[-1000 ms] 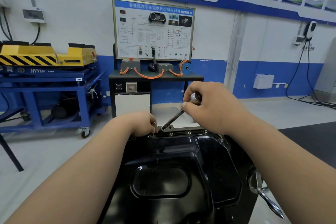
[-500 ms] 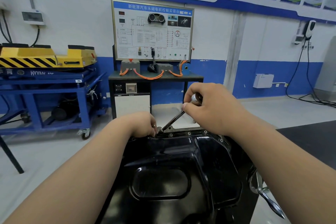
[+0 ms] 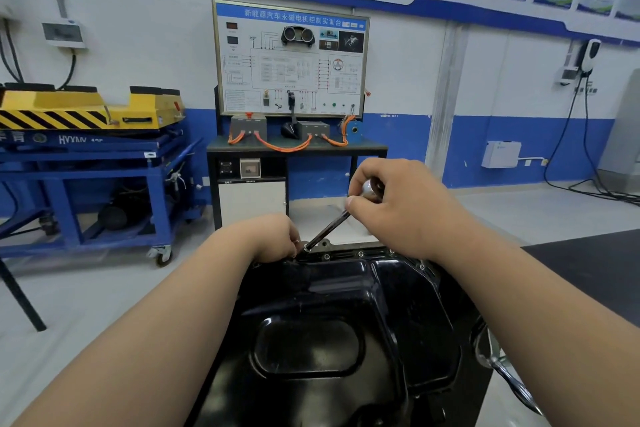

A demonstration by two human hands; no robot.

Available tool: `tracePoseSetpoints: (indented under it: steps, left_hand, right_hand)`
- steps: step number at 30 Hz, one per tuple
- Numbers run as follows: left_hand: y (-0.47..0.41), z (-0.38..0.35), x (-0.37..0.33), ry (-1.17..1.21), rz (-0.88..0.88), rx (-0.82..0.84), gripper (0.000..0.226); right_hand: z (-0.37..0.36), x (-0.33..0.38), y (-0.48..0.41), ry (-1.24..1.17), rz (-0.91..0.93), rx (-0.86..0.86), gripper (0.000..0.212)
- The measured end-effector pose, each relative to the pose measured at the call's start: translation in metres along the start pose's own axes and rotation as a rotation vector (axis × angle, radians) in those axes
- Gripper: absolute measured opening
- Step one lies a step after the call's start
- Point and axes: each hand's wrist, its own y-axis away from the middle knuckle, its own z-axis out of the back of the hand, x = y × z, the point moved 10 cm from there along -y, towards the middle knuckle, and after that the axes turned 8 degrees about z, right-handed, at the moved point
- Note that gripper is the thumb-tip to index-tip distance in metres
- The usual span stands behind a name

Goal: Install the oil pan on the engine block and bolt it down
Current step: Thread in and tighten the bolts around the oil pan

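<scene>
Behind the work, training panel (image 3: 290, 59) on dark desk (image 3: 296, 149); blue cart (image 3: 90, 163) at left. Glossy black oil pan (image 3: 332, 329) low in centre, bolts (image 3: 360, 254) along far rim. Right hand (image 3: 398, 208) clenched on driver (image 3: 329, 227), tip at far-left rim bolt; left hand (image 3: 277, 239) curled beside tip, grip contents hidden.

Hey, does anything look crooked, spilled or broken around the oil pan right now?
Nothing stands out. The oil pan looks level, with bolts along its far flange; no spill or damage shows. The right hand holds the driver tilted.
</scene>
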Motion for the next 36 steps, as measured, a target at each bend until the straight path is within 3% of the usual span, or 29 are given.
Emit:
tracePoseSetpoints:
  steps: [8, 23, 29, 36]
  left_hand:
    - [-0.002, 0.000, 0.003, 0.053, 0.006, -0.013, 0.020]
    - [0.000, -0.004, -0.003, -0.090, -0.002, 0.028, 0.024]
    - [0.001, -0.005, -0.001, 0.023, -0.014, 0.058, 0.020]
    - [0.000, -0.005, -0.005, -0.005, -0.020, 0.064, 0.021]
  right_hand:
    - [0.003, -0.004, 0.003, 0.021, -0.018, -0.001, 0.015]
    - [0.012, -0.008, 0.011, 0.023, -0.035, -0.025, 0.013]
    - [0.016, -0.011, 0.015, 0.022, -0.043, -0.026, 0.015]
    - [0.020, -0.011, 0.016, 0.028, -0.044, -0.038, 0.016]
